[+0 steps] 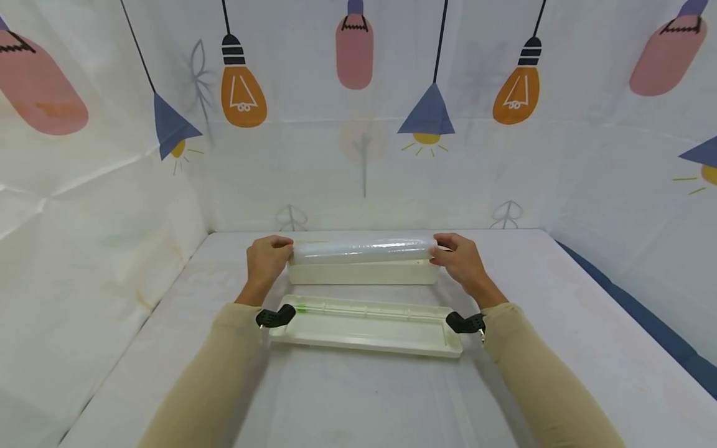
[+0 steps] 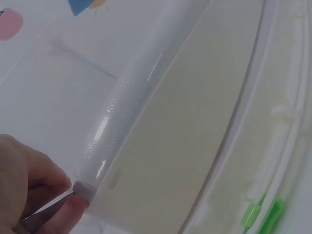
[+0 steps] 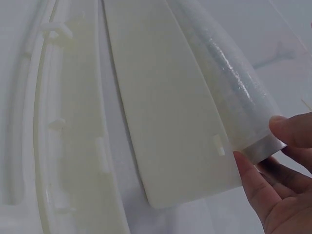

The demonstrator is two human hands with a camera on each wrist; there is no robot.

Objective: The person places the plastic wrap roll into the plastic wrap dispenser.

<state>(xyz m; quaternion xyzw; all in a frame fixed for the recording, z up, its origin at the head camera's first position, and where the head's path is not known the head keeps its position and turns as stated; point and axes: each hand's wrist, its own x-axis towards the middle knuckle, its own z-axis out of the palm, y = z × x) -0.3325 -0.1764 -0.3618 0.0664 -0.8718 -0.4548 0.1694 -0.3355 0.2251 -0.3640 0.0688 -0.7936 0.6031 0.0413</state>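
A roll of plastic wrap [image 1: 364, 250] lies lengthwise over a long cream box [image 1: 364, 274], partly hiding its top. At the roll's left end my left hand [image 1: 267, 258] pinches the tip between thumb and fingers. My right hand [image 1: 462, 258] holds the other end, its thumb and fingers around the grey core end [image 3: 263, 147] in the right wrist view. One right finger is close against the box's end. Nearer to me lies a cream lid [image 1: 366, 330], with a green slider [image 2: 252, 215] on its rail. Whether the roll touches the box's inside is hidden.
Everything rests on a table with a white cover [image 1: 358, 398]. A white sheet [image 1: 313, 168] printed with lamps hangs behind and at both sides. Dark blue fabric [image 1: 644, 314] shows along the right edge.
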